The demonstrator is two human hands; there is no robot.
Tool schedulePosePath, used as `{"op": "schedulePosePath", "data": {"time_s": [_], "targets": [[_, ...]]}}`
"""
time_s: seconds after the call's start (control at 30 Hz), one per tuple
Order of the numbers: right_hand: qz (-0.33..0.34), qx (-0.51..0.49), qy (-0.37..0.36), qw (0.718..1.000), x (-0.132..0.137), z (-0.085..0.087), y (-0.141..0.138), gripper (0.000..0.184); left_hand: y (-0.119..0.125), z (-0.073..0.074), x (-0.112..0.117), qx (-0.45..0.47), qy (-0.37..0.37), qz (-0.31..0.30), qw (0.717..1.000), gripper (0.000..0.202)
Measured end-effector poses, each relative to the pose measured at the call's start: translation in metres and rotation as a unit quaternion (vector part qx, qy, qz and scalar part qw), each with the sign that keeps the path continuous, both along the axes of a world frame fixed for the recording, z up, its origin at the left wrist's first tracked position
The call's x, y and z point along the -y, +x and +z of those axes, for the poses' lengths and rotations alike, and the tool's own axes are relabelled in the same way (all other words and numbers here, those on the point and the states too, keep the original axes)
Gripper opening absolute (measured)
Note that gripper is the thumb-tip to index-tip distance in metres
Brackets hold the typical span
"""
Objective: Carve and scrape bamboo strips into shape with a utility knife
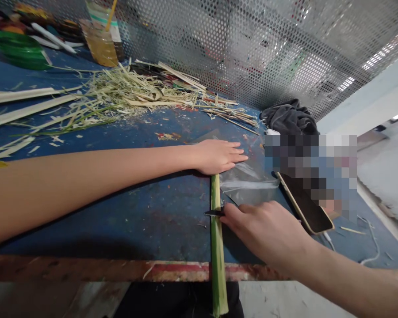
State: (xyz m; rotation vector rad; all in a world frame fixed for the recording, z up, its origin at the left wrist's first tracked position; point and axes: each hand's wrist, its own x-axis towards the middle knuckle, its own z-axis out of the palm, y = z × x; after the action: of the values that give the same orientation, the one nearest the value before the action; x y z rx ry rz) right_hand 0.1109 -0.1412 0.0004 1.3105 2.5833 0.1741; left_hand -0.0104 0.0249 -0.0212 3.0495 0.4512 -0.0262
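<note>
A green plant stalk strip lies across the blue table and juts past its front edge. My left hand rests flat over the strip's far end, fingers stretched out to the right and partly on a clear plastic sheet. In my right hand is a small dark knife, its blade lying across the strip a little nearer than my left hand. The knife's handle is mostly hidden in my closed fingers. Whether the blade has cut into the strip I cannot tell.
Shavings are heaped at the back, with pale strips at left and thin sticks beside them. A jar of brownish liquid stands behind. At right lie a phone and dark cloth. Perforated metal walls the back.
</note>
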Motion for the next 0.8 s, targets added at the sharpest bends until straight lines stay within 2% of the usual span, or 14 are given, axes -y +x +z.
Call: {"op": "schedulePosePath", "data": {"time_s": [0.17,0.27,0.57,0.67,0.8], "targets": [[-0.075,-0.002,0.047,0.996,-0.018,-0.004,0.000,0.024,0.000,0.000,0.001,-0.001,0.002,0.000,1.000,0.052],[-0.097,-0.001,0.060,0.993,-0.031,-0.007,0.001,0.028,0.000,0.000,0.000,0.000,-0.002,0.001,1.000,0.052],[-0.082,0.023,0.039,0.996,-0.030,-0.008,0.004,0.028,-0.001,-0.001,-0.002,0.001,-0.003,-0.007,1.000,0.051],[-0.071,0.022,0.027,0.997,-0.019,-0.008,0.006,0.026,-0.001,-0.002,-0.002,0.016,-0.019,-0.007,1.000,0.050],[-0.006,0.006,0.027,1.000,0.005,-0.008,0.007,0.015,0.000,-0.003,-0.003,0.035,-0.032,-0.004,0.999,0.050]]}}
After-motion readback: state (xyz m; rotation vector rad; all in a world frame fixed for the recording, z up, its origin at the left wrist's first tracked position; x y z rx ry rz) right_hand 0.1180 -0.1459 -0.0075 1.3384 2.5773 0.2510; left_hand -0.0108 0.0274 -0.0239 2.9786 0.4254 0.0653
